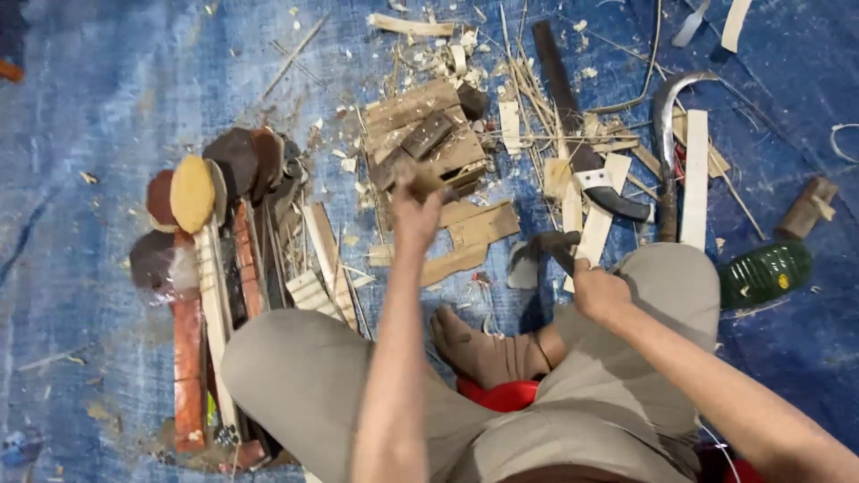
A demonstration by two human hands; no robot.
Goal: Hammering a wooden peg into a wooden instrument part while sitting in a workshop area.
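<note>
My left hand (414,211) reaches forward and is closed on a small brown wooden piece (410,172) above a worn wooden chopping block (436,139). My right hand (598,288) rests by my right knee and grips a dark tool handle (553,244) that points left toward the block. I sit low with my knees apart and my foot (488,351) tucked between them.
A row of wooden ladles and spatulas (210,241) lies at my left. A big knife (582,143), a curved sickle (667,134), pale wood slats (694,174), a green bottle (763,273) and shavings lie on the blue tarp (98,98).
</note>
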